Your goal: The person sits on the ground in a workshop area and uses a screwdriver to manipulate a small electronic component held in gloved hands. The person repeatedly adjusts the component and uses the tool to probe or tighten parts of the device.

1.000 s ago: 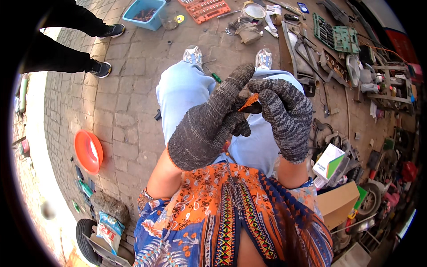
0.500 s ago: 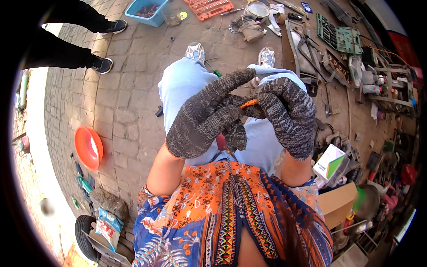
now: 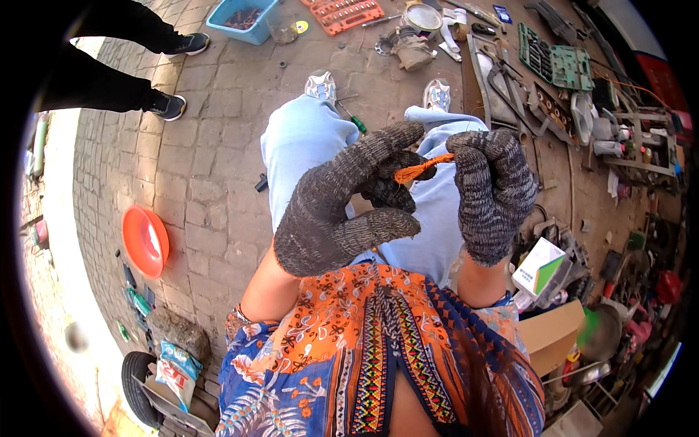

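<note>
Over my knees, both hands wear dark grey knitted gloves. Between the fingertips of my right hand (image 3: 495, 195) is the thin end of an orange bundle of threads (image 3: 416, 170), its fingers closed in a pinch. The bundle's looser, fanned end points left, toward my left hand (image 3: 331, 207). That hand is open, thumb and fingers spread apart, its fingers curling behind the threads. Whether any left fingertip touches them is hard to tell.
A green-handled screwdriver (image 3: 357, 122) lies by my left foot. An orange-red basin (image 3: 145, 241) stands to the left; a blue tub (image 3: 242, 30) and socket sets (image 3: 571, 67) lie farther off. Tools and parts crowd the right. A person's legs (image 3: 109, 87) are at upper left.
My hands have drawn apart, the right one moving right with the orange threads. My left fingers have spread open, and more of the thread bundle shows.
</note>
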`<control>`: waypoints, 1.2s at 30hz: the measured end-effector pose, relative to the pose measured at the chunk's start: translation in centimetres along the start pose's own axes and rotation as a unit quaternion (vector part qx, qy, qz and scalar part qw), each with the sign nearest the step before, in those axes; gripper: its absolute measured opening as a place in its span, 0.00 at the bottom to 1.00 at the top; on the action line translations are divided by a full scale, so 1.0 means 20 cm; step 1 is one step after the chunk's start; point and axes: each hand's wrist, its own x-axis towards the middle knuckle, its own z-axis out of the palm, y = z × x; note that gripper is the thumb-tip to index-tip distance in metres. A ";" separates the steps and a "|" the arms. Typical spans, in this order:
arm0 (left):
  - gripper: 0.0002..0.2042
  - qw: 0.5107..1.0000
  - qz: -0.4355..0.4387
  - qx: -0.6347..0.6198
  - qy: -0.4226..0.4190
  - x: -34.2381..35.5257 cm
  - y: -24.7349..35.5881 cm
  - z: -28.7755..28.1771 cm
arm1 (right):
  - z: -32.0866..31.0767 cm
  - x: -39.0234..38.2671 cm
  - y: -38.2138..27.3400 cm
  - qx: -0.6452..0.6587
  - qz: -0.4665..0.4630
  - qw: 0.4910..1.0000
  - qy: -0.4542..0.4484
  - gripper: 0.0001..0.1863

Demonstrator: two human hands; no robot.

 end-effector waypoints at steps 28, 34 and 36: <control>0.25 0.922 0.111 0.341 0.150 0.02 -0.04 0.05 | 0.02 -0.06 -0.09 0.168 0.215 0.958 -0.092 0.04; 0.20 0.891 0.125 0.407 0.154 0.03 0.00 0.07 | -0.01 -0.03 -0.07 0.160 0.259 0.942 -0.142 0.06; 0.18 0.873 0.151 0.443 0.139 0.03 0.01 0.06 | -0.01 -0.02 -0.06 0.176 0.273 0.933 -0.154 0.06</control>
